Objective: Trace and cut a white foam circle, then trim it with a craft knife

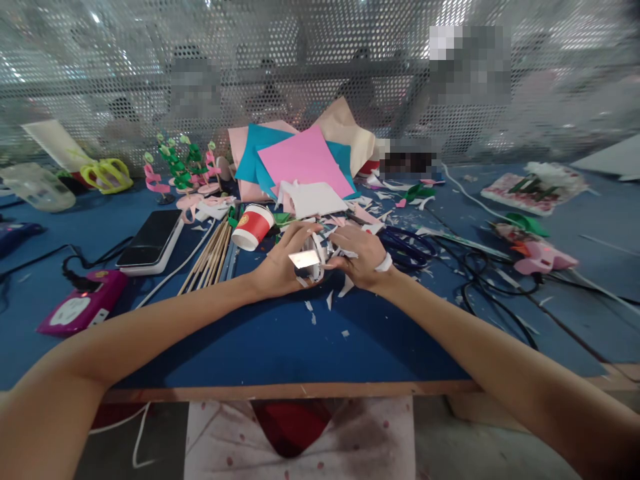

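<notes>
My left hand [278,268] curls around a small white, rounded piece with a bright, shiny flat face [304,259]; its exact kind I cannot make out. My right hand [364,253] meets it from the other side, fingers bent, with thin white paper strips [345,253] at its fingertips. Whether the right fingers grip the same piece or only the strips is unclear. A white band circles the right wrist. Just beyond the left hand a red and white paper cup [253,227] leans on its side. White paper scraps [330,300] lie below the hands.
Coloured sheets [307,160] are heaped at the back. Wooden sticks [207,257], a white-edged phone-like device [153,239] and a purple power box [83,303] lie left, beside small pink and green craft flowers [190,163]. Dark blue-handled scissors [407,247], black cables [493,293] and a pink glue gun [543,258] lie right.
</notes>
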Demonstrator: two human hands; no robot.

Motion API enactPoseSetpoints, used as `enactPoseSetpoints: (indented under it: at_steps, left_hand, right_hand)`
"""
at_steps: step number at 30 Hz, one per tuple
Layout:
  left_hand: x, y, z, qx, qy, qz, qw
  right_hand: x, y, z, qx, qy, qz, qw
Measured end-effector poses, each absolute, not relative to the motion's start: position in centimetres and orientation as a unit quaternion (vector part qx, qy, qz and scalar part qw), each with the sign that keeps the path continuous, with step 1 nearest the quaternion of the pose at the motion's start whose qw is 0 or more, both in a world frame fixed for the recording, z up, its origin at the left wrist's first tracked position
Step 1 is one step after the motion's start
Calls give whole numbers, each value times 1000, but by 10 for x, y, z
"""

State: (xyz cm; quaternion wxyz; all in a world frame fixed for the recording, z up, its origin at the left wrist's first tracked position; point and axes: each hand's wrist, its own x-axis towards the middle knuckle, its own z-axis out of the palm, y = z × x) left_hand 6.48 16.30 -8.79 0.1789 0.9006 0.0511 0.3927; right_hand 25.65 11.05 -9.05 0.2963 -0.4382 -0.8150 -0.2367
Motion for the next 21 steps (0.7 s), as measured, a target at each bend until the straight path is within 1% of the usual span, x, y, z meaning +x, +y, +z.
enactPoseSetpoints:
  at_steps: [2,4,8,10,12,17,21]
  left_hand:
    - [65,163,-88,897,54,397,187]
    - [66,162,-88,887,71,398,223]
    - [67,159,-90,846,106,366,372]
    - [68,159,-90,822,107,340,445]
    - [69,159,-90,803,106,319,492]
    - [70,161,-87,767,120,313,547]
    - [72,162,-86,726,154,359,565]
  right_hand:
    - [255,110,-90,-439,-812,-234,306]
    - [255,111,-89,-437,-805,-233,327]
    - [255,113,-89,-444,-788,-236,355]
    - [255,114,-89,-450,-785,-238,354]
    - [255,115,-88,-451,-788,-238,344]
    - [253,113,-85,-452,-801,-241,309]
    - [254,113,-86,-458,-792,-242,323]
